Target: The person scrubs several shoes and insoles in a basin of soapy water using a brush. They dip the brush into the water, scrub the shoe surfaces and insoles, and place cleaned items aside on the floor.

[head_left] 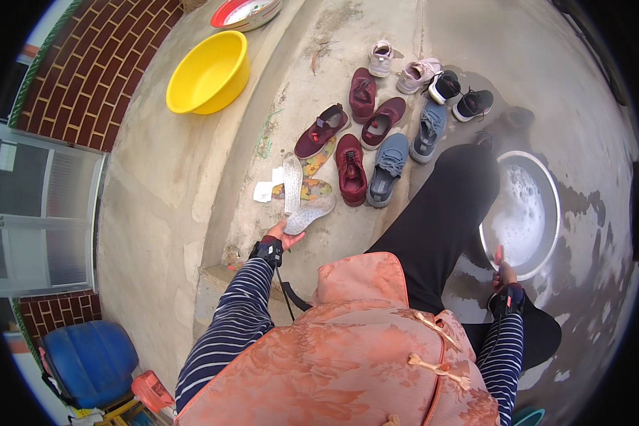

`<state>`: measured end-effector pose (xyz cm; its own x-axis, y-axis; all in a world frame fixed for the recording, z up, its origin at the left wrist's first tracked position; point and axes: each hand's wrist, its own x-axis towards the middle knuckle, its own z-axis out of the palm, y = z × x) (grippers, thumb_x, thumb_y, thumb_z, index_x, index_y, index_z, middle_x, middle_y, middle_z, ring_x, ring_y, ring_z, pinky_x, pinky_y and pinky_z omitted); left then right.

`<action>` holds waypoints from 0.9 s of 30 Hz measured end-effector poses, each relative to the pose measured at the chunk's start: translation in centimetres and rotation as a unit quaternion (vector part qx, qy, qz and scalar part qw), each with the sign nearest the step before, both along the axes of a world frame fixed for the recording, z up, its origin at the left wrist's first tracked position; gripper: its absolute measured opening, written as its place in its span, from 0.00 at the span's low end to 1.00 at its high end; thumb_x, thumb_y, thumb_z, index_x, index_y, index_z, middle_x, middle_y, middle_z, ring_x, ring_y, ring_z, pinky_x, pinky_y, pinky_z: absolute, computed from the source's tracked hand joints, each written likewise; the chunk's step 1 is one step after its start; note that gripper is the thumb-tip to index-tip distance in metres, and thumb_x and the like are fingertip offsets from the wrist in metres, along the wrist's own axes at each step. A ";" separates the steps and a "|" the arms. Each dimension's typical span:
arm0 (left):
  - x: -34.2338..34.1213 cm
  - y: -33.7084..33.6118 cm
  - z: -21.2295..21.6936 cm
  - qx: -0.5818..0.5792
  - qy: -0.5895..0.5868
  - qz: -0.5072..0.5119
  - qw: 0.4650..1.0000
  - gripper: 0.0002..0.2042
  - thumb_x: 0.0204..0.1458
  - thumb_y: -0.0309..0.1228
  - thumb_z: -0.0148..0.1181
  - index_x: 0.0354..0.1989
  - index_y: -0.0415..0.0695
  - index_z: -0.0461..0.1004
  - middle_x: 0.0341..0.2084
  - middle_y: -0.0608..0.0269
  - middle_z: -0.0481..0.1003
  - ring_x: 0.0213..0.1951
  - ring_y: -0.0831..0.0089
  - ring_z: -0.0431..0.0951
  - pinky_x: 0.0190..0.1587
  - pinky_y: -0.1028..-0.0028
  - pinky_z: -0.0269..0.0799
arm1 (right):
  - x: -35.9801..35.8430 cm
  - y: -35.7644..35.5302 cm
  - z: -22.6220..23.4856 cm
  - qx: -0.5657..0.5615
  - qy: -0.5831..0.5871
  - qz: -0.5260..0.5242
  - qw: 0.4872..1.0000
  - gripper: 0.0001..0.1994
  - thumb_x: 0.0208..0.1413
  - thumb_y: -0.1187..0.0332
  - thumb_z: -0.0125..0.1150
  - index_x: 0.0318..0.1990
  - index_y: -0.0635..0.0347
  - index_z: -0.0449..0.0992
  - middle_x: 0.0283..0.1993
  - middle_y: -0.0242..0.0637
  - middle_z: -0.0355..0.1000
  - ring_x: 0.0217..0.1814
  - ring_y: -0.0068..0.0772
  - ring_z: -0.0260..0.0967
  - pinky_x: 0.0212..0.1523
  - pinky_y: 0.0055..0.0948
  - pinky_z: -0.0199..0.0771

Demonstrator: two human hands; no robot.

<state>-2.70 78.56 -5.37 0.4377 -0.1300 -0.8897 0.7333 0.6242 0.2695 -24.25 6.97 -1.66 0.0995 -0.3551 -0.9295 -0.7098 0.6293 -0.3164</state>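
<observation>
white insole [311,212] looks light, bendy, maybe slick; left hand [282,235] pinches its near end, good spot. right hand [505,275]? can't tell.

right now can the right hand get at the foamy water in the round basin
Yes, it seems so: the right hand is at the near rim of the round basin, and nothing visible blocks its way to the foamy water.

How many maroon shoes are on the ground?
4: a maroon shoe farthest out, another leftmost, another rightmost, and one nearest, left of a gray-blue shoe. None looks hidden.
</observation>
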 end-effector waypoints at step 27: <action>5.7 4.2 -8.9 0.302 0.007 -0.298 0.906 0.09 0.56 0.39 0.53 0.29 0.48 0.73 0.21 0.64 0.72 0.24 0.69 0.72 0.24 0.63 0.66 | -1.6 2.9 4.2 -0.029 0.023 -0.006 0.999 0.13 0.58 0.50 0.51 0.38 0.46 0.67 0.22 0.26 0.58 0.15 0.18 0.51 0.12 0.19 0.53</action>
<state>3.02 82.78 -14.26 0.4377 0.1724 -0.8824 0.8975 -0.1418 0.4175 -25.82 9.86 2.59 0.0528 -0.4097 -0.9107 -0.7164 0.6198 -0.3203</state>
